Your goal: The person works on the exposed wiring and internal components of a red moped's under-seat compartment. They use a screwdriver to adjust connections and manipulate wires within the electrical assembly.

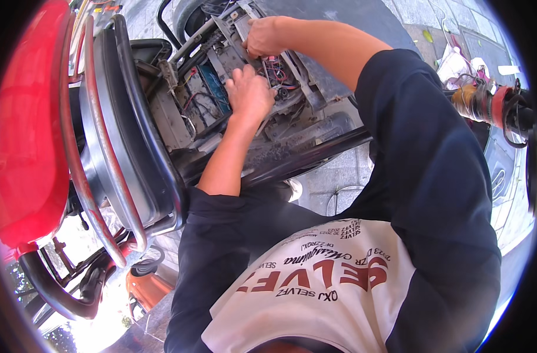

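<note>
Both my hands reach into an open compartment of a vehicle, over a dusty grey metal panel (223, 60). My left hand (251, 96) lies with its back upward on the near part of the panel, fingers slightly bent and apart. Farther off, my right hand (268, 36) comes in from the right, its fingers curled down and closed at the panel's right side; what they hold is hidden. Bundled red and dark wires (276, 72) show between the hands, on the right. A teal-topped block, like a battery (214, 87), sits left of my left hand.
A black padded seat (124, 126) with metal rails (104, 159) stands at the left, beside a red body panel (30, 123). A dark frame tube (309, 154) crosses in front of the compartment. A flat grey board (350, 20) extends behind my right forearm.
</note>
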Motion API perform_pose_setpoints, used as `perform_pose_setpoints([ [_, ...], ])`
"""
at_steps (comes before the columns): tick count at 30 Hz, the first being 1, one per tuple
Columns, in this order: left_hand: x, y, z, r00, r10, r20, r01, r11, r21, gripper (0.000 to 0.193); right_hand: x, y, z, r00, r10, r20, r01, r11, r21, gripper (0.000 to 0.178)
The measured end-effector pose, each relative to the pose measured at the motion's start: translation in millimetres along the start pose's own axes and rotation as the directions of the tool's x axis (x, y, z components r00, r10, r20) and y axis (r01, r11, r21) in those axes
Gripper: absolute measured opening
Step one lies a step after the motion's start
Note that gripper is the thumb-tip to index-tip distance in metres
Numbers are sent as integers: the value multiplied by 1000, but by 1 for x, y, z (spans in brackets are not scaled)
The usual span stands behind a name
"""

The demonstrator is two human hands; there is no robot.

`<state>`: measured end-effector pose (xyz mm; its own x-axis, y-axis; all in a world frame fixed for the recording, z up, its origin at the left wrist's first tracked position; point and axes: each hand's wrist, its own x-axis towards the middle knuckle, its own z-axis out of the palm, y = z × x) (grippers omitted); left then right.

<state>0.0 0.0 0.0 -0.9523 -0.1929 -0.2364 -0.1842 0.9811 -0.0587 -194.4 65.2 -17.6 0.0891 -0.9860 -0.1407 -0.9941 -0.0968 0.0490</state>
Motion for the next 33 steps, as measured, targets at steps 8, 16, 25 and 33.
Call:
perform_pose_setpoints([
  [8, 0, -2, 0, 999, 43, 17, -42, 998, -42, 22, -5, 8, 12, 995, 94, 39, -98, 990, 102, 18],
  [16, 0, -4, 2, 998, 49, 29, -47, 997, -59, 22, -24, 11, 2, 984, 168, 66, -169, 986, 1, 30],
  [25, 0, -6, 7, 998, 55, 36, -53, 998, -45, 23, -48, 16, 34, 972, 235, 21, -235, 955, 179, 24],
  [33, 2, -4, 5, 993, 97, 64, -97, 995, -1, 31, -97, -29, 14, 949, 284, 139, -283, 959, -28, 16],
])
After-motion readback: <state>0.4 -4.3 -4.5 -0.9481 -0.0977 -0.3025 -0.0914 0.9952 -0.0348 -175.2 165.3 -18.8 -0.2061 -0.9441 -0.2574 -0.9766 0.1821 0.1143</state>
